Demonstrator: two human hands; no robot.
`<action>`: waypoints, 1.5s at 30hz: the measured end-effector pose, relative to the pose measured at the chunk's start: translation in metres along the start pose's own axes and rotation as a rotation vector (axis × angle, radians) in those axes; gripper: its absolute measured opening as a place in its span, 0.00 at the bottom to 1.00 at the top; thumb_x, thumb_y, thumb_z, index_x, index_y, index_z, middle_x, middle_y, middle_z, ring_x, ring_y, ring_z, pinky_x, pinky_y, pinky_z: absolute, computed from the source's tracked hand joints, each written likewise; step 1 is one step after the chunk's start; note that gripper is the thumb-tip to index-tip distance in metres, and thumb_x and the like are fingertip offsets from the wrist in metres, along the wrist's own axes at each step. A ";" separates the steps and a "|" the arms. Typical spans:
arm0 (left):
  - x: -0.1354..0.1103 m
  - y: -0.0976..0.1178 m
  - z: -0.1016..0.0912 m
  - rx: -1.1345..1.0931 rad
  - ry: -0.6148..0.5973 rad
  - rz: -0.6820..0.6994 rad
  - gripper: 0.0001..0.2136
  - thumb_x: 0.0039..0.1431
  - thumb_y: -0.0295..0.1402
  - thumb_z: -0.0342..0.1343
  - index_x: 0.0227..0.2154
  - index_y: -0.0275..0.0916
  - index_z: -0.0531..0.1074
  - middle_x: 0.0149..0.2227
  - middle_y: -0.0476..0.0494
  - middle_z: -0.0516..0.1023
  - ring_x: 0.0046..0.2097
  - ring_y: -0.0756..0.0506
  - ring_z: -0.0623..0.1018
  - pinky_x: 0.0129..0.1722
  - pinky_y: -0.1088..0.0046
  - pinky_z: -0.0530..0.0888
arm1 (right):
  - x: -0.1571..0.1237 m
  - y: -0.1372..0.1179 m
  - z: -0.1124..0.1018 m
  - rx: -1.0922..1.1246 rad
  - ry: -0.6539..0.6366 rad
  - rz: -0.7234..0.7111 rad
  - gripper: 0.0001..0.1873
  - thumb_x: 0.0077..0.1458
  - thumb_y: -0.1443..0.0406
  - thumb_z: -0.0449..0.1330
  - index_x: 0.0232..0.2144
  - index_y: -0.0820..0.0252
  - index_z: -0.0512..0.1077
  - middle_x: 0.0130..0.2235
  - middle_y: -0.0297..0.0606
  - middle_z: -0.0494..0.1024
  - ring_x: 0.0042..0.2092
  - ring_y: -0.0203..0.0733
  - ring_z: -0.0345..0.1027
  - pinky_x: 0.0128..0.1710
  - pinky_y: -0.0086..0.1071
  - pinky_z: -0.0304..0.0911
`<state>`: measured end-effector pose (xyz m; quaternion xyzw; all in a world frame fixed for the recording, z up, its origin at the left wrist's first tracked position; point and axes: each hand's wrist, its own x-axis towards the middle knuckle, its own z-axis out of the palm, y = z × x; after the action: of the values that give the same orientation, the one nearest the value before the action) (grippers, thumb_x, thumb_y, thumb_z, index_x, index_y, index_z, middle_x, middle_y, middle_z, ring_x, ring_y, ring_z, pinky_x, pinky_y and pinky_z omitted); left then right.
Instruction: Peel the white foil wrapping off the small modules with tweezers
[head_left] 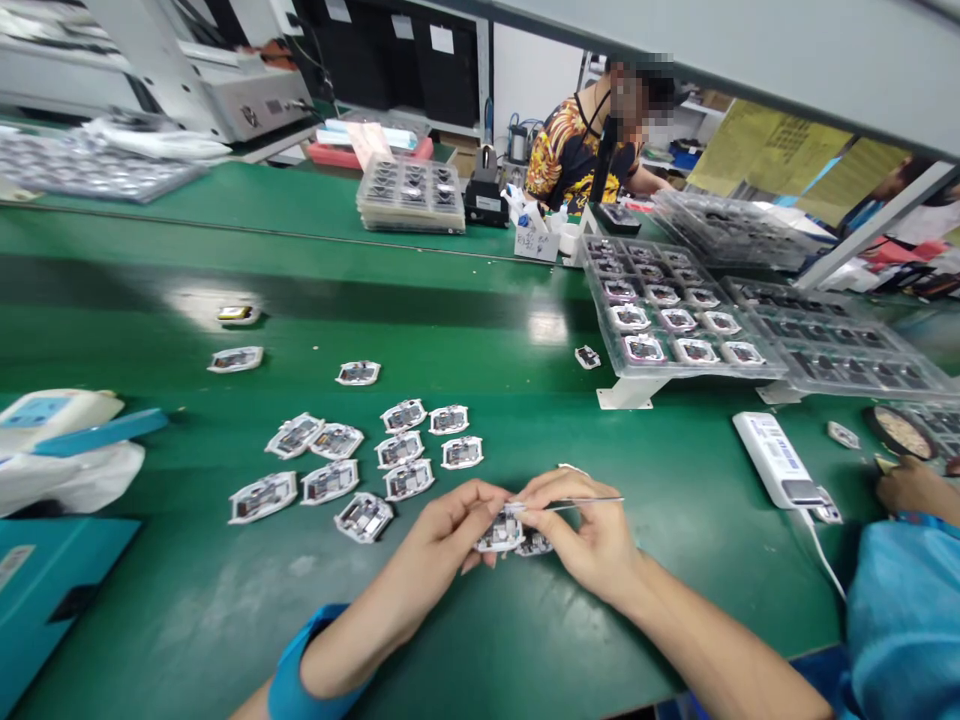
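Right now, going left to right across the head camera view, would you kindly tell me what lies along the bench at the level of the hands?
teal case → white-framed electronic modules → left hand holding a module → right hand with tweezers → white corded unit → co-worker's hand

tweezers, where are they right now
In the head view, the tweezers are in the right hand at lower centre, their end sticking out rightward, next to the left hand and the white-edged module between the hands.

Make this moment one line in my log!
left hand: holds module | right hand: holds tweezers | beside: second module
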<state>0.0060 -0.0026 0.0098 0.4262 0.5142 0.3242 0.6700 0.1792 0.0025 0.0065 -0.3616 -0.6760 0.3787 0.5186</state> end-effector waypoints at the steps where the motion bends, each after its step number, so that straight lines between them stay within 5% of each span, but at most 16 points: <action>1: 0.000 0.000 0.000 -0.008 0.002 -0.008 0.15 0.53 0.47 0.59 0.30 0.38 0.75 0.22 0.53 0.69 0.24 0.50 0.68 0.22 0.78 0.61 | 0.000 0.000 0.000 0.003 -0.004 0.015 0.03 0.55 0.69 0.64 0.32 0.57 0.76 0.33 0.39 0.83 0.37 0.42 0.78 0.39 0.34 0.72; 8: 0.000 0.000 0.000 -0.040 0.011 -0.036 0.15 0.52 0.46 0.60 0.31 0.37 0.75 0.21 0.53 0.69 0.24 0.51 0.68 0.22 0.79 0.59 | 0.001 0.004 -0.002 0.138 0.006 0.139 0.01 0.55 0.67 0.65 0.32 0.57 0.75 0.34 0.38 0.81 0.36 0.40 0.77 0.36 0.33 0.73; 21: 0.000 -0.004 -0.001 -0.081 0.006 -0.010 0.14 0.55 0.44 0.58 0.34 0.37 0.74 0.22 0.53 0.69 0.25 0.52 0.66 0.23 0.79 0.60 | -0.002 0.009 -0.001 0.062 0.010 0.072 0.01 0.56 0.68 0.64 0.31 0.58 0.76 0.34 0.39 0.83 0.37 0.41 0.78 0.40 0.33 0.73; 29: 0.001 -0.001 -0.002 -0.045 -0.017 0.028 0.16 0.54 0.43 0.58 0.38 0.35 0.73 0.23 0.52 0.69 0.26 0.50 0.67 0.24 0.77 0.62 | -0.003 0.013 0.004 0.138 0.109 0.160 0.04 0.56 0.64 0.64 0.31 0.58 0.73 0.32 0.38 0.82 0.35 0.41 0.78 0.36 0.33 0.74; 38: 0.001 -0.004 0.000 -0.104 0.024 0.017 0.12 0.52 0.41 0.59 0.34 0.36 0.75 0.25 0.52 0.71 0.26 0.51 0.67 0.24 0.78 0.62 | -0.002 0.006 0.003 0.002 0.057 -0.058 0.03 0.56 0.71 0.63 0.31 0.59 0.74 0.33 0.40 0.83 0.36 0.41 0.79 0.39 0.33 0.73; 45: 0.000 -0.001 -0.002 -0.172 -0.021 0.043 0.09 0.55 0.37 0.58 0.33 0.37 0.74 0.24 0.53 0.70 0.26 0.52 0.67 0.24 0.79 0.61 | -0.003 0.007 0.003 0.033 0.066 -0.008 0.04 0.54 0.71 0.65 0.32 0.58 0.76 0.34 0.39 0.83 0.36 0.41 0.79 0.39 0.32 0.73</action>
<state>0.0040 -0.0025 0.0091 0.3814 0.4682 0.3771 0.7022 0.1776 0.0026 -0.0019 -0.3625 -0.6537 0.3754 0.5480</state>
